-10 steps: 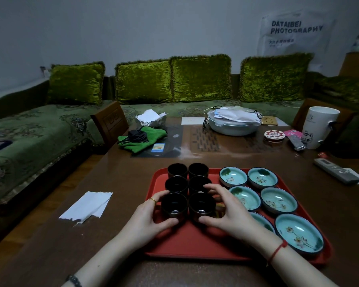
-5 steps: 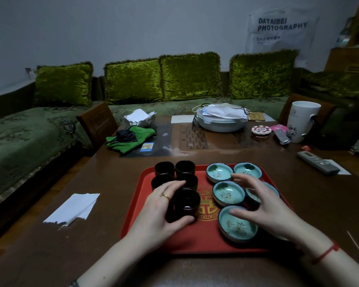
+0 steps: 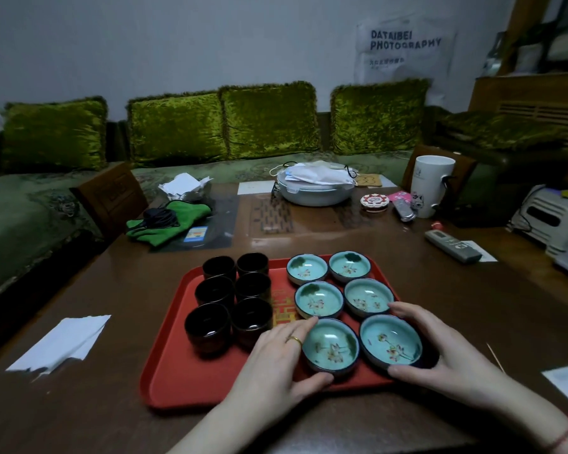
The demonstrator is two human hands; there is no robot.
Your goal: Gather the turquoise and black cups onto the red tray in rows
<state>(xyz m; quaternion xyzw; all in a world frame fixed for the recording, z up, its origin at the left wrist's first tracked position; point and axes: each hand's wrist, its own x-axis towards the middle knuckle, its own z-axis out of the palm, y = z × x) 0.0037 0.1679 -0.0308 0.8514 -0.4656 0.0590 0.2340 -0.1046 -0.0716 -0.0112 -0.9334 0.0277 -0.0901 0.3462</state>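
Note:
A red tray lies on the brown table. Several black cups stand on its left half in two columns. Several turquoise cups with flower patterns fill its right half, also in two columns. My left hand curves round the near-left turquoise cup, fingers along its left side and thumb at its front. My right hand cups the near-right turquoise cup from the right, thumb at its front rim.
A white paper sheet lies left of the tray. Behind it are a green cloth, a white lidded dish, a white mug and a remote. A thin stick lies near my right hand.
My left hand has left the black cups and moved right to the near-left turquoise cup. My right hand has shifted to the near-right turquoise cup. The turquoise cups now sit closer together.

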